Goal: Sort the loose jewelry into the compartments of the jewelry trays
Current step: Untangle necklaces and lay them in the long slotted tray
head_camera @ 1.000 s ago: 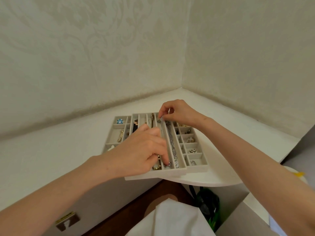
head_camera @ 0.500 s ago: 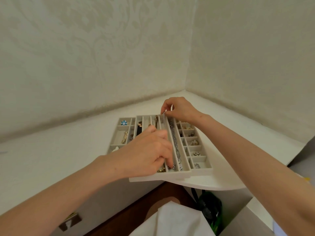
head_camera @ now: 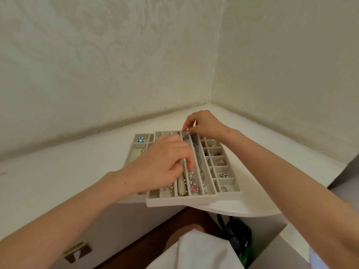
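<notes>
**Head view: necklace being laid lengthwise into a long tray slot**

Head view. A white corner counter (head_camera: 58,181) is filling the middle of the frame and carrying three jewelry trays side by side at centre: a left tray (head_camera: 136,152), a middle tray (head_camera: 184,200) of long slots overhanging the counter edge, and a right tray (head_camera: 231,194) of small square cells holding small pieces. The left hand (head_camera: 163,167), nearer the camera, is hanging over the middle tray with fingers curled and fingertips (head_camera: 190,164) dipping into one slot; whether they are pinching or only pressing the chain cannot be told. The right hand (head_camera: 204,125), higher in the frame, is pinching the far end of the necklace (head_camera: 191,179) at the slot's upper end. The necklace is lying in that slot, its long axis running from lower centre to upper centre, with its pink pendant (head_camera: 194,189) at the near end, just below the left fingertips. A silver chain (head_camera: 200,164) is occupying the neighbouring slot to the right. The coming move is probably lowering the far end straight along the slot, clear of the divider.
</notes>
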Available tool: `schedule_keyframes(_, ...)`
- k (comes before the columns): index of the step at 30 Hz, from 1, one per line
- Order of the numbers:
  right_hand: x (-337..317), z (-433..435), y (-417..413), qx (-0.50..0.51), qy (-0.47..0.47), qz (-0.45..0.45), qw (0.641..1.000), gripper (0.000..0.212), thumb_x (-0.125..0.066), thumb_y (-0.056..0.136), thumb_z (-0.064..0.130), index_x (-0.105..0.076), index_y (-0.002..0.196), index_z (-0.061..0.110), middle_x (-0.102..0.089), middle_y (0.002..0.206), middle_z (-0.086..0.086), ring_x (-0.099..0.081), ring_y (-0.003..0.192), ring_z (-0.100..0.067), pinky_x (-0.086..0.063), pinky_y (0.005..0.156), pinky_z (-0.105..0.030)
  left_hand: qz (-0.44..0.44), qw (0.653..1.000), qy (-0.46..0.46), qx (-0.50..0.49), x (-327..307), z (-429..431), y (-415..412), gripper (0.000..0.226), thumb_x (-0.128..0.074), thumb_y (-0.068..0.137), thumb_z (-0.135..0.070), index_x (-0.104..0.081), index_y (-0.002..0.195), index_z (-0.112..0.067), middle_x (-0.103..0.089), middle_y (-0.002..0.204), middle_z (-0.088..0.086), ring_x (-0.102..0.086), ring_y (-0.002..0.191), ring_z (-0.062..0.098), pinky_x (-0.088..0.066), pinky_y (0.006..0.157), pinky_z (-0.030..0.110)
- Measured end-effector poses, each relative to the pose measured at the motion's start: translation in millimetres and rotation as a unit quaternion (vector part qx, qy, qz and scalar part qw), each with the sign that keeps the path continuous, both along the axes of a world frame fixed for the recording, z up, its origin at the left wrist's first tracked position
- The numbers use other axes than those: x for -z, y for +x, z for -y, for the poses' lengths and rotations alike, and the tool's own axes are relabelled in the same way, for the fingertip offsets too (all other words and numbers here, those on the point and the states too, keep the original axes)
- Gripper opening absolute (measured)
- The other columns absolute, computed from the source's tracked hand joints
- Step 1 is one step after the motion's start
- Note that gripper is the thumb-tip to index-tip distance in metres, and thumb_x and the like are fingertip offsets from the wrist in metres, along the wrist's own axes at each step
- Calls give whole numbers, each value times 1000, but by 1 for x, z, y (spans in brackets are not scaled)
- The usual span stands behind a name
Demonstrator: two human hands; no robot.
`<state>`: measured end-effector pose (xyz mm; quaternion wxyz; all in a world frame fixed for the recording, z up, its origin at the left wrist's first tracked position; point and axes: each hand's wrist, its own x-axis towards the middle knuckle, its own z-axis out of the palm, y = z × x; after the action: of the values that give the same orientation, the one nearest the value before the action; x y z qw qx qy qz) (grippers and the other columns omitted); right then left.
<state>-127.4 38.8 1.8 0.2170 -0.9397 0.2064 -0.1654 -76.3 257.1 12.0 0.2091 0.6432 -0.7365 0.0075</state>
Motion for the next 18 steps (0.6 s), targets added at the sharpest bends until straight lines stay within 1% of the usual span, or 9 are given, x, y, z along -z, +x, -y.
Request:
schedule_keyframes(2,1,0,0,1,2,6,1000,15,-69,77,9,-73,82,22,-65,85,3,-49,68,-1,-43,72,-24,-14,999,-15,-33,-1,1,5,26,-49,83,-6,-59,85,-29,-48,76,-24,-39,89,-9,-20,86,5)
schedule_keyframes(4,3,0,0,6,7,22,1000,12,-68,78,12,-72,80,24,-66,85,6,-50,70,0,-43,73,-25,-22,998,-4,-56,0,2,8,16,-54,86,-16,-56,89,-32,-50,83,-24,-40,89,-11,-24,85,10)
schedule_keyframes(6,5,-1,0,18,15,40,999,6,-69,80,21,-72,85,24,-66,87,7,-50,73,-1,-44,76,-27,-40,997,20,-64,5,3,9,8,-60,85,-30,-55,90,-33,-53,85,-21,-42,86,-11,-28,83,14)
schedule_keyframes(7,5,-2,1,21,16,41,999,9,-69,81,26,-72,89,24,-66,90,7,-51,77,-2,-44,78,-28,-54,996,30,-68,7,3,9,10,-63,82,-36,-55,88,-34,-55,84,-20,-43,84,-10,-30,82,15)
schedule_keyframes(10,8,-4,3,19,40,10,999,29,-69,82,38,-70,105,21,-66,99,3,-56,93,-10,-45,84,-28,-86,992,59,-70,11,5,8,19,-69,72,-46,-56,82,-37,-58,79,-18,-47,81,-7,-31,78,13)
schedule_keyframes(12,10,-6,4,16,69,-8,997,34,-71,81,38,-69,108,18,-66,98,2,-58,92,-11,-46,84,-26,-90,991,73,-67,13,8,7,21,-70,69,-48,-58,81,-36,-60,78,-18,-47,81,-8,-29,79,13)
schedule_keyframes(14,12,-6,5,11,96,-5,995,30,-73,80,35,-71,104,17,-68,98,-1,-61,92,-13,-47,83,-26,-102,990,79,-63,13,9,5,21,-71,69,-46,-61,82,-33,-60,78,-18,-47,81,-9,-28,80,12)
schedule_keyframes(18,16,-7,5,7,119,14,993,26,-73,81,32,-71,101,16,-69,101,-4,-61,97,-14,-47,87,-28,-112,988,87,-65,12,10,3,20,-72,70,-42,-60,83,-32,-59,83,-17,-46,81,-8,-28,72,7)
